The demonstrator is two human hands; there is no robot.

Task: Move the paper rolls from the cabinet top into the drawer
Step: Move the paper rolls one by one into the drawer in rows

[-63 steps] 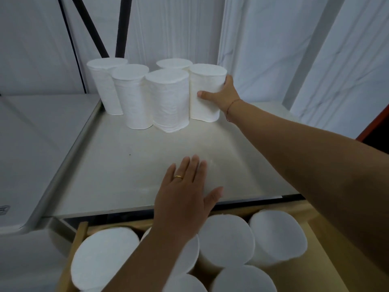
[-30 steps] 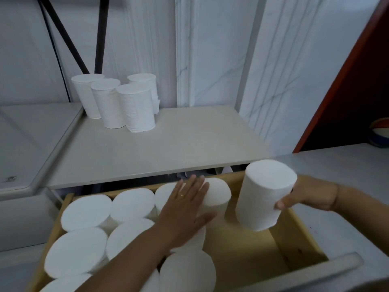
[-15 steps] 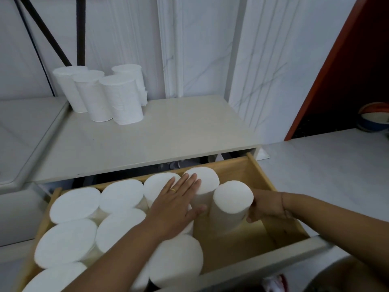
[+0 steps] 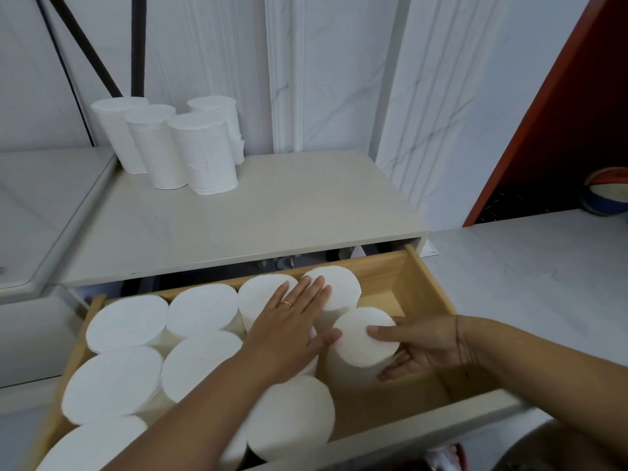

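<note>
Several white paper rolls (image 4: 176, 144) stand upright in a cluster at the back left of the beige cabinet top (image 4: 272, 212). Below it the wooden drawer (image 4: 428, 294) is pulled out and holds several upright rolls (image 4: 129, 321). My right hand (image 4: 418, 345) grips one roll (image 4: 360, 338) standing in the drawer's right part, thumb on its top face, fingers round its side. My left hand (image 4: 292, 331) lies flat with straight fingers on the tops of the neighbouring rolls.
A grey marble-patterned surface (image 4: 40, 198) adjoins the cabinet on the left. White wall panels rise behind. To the right are a pale floor (image 4: 526, 273), a red panel edge (image 4: 543, 107) and a striped ball (image 4: 608, 192). Bare drawer bottom (image 4: 407, 399) shows at the right front.
My right hand has carried a roll from the cabinet top down into the drawer and set it upright beside the others. My left hand has stayed pressed on the drawer rolls.
</note>
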